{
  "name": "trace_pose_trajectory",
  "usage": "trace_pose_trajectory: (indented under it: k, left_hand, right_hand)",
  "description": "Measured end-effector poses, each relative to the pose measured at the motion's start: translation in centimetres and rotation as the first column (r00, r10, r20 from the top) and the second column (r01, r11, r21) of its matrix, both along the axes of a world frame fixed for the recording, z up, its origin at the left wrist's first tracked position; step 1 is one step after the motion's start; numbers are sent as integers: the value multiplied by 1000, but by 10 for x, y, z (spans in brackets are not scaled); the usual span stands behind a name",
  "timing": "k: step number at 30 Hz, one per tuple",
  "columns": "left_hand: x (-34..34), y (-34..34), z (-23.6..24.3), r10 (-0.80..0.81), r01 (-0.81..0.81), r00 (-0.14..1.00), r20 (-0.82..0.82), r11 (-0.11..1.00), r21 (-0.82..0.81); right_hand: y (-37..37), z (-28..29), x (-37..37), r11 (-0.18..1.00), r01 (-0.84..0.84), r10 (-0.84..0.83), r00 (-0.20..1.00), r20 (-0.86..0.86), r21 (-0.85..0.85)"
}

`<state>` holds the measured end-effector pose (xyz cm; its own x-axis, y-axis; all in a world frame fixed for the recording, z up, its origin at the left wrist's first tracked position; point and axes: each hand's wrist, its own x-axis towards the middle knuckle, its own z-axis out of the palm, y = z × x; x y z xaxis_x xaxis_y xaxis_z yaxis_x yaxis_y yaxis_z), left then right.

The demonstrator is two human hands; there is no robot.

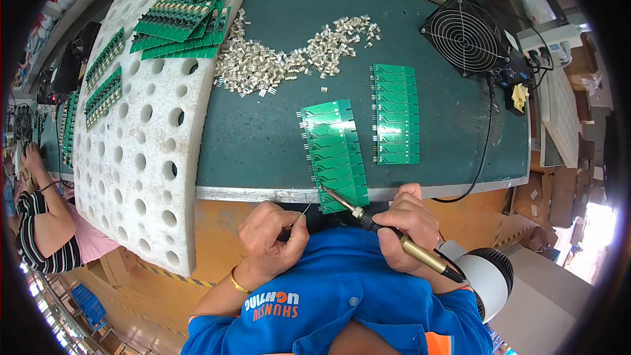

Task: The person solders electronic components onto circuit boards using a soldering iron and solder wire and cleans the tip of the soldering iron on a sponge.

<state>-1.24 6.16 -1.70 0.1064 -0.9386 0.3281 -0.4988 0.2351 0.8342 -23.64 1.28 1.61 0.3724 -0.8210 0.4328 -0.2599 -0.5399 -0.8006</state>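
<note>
A green circuit board panel [334, 151] lies on the bench, its near end reaching past the front edge. Small pins stick out along its left side. In my right hand [409, 223] is a soldering iron [424, 254] with a gold-coloured handle; its tip meets the panel near the lower left side. My left hand [271, 236] is closed, pinching a thin strand of what looks like solder wire [307, 209] that points toward the panel. A second green panel [396, 115] lies to the right, apart from the first.
Small white connectors [263, 66] are heaped at the back. A perforated white foam board [141, 184] on the left carries stacked green panels [181, 20]. A black fan [465, 36] stands back right, its cable [488, 144] crossing the bench. Another person's arm [49, 200] shows far left.
</note>
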Motion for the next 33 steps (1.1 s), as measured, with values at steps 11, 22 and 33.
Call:
trace_pose_trajectory:
  k: [11, 22, 33]
  left_hand:
    - [-1, -1, 1, 0, 0, 1000, -5, 1000, 4]
    - [-5, -3, 2, 38, -38, 999, 2, 999, 5]
    - [-3, 0, 0, -12, 12, 1000, -4, 1000, -5]
  right_hand:
    - [0, 1, 0, 1000, -1, 1, 1000, 1, 4]
    - [1, 3, 0, 1000, -20, 20, 1000, -20, -6]
    - [2, 6, -1, 999, -34, 32, 997, -74, -33]
